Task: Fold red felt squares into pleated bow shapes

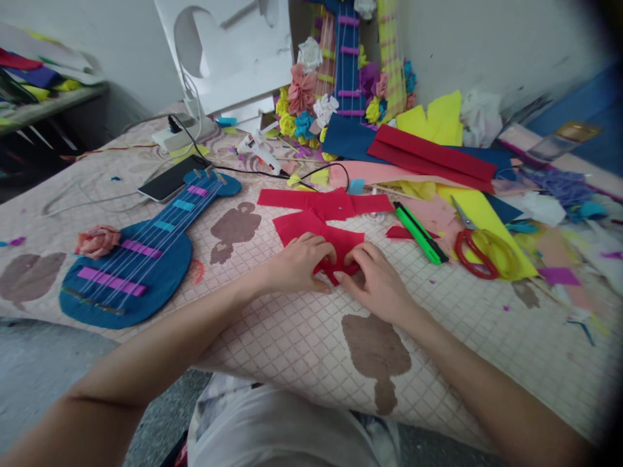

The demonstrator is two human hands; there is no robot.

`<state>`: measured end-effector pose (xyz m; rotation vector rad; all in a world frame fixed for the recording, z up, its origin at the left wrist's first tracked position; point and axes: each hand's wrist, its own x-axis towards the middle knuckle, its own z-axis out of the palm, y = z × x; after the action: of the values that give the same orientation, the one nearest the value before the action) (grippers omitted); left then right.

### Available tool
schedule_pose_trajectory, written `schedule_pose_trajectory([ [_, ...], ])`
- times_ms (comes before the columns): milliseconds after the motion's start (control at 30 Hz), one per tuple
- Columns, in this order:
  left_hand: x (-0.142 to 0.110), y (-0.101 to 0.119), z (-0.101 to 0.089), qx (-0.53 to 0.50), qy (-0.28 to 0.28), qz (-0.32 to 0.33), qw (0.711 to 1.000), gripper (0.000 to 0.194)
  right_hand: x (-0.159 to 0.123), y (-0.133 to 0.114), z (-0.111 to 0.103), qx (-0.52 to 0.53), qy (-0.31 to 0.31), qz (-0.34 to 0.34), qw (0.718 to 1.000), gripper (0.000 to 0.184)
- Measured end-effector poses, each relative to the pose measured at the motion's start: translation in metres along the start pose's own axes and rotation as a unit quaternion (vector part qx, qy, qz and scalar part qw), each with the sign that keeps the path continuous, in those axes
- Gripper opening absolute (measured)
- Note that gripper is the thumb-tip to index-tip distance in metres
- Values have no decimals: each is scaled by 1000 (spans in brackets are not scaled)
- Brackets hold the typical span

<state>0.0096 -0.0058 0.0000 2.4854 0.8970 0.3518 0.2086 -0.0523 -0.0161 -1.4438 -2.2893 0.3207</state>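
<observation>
Two narrow pinches, by left hand (307,261) and right hand (378,282), hold the red crepe-paper piece (344,240) between them; it should be light, soft, easily torn, best taken at the folded edge.

Red sheet (311,222), beige diamond-patterned tablecloth (287,350)

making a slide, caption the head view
Left hand and right hand hold red material, a blue guitar-shaped craft lying to the left.
</observation>
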Motion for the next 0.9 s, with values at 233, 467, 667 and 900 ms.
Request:
schedule_pose_trajectory([
  [233, 5, -3, 4, -28, 32, 17, 999, 13, 1, -5, 7, -47, 28, 11, 998, 20],
  [467, 10, -4, 14, -41, 94, -20, 995, 16, 1, -6, 5, -39, 29, 8, 999, 18],
  [667, 9, -1, 14, -32, 105, -37, 993, 8, 0, -5, 7, -50, 27, 12, 998, 19],
  [900, 11, -1, 19, -10, 121, -56, 991, 8, 0, -2, 8, -59, 27, -1, 998, 23],
])
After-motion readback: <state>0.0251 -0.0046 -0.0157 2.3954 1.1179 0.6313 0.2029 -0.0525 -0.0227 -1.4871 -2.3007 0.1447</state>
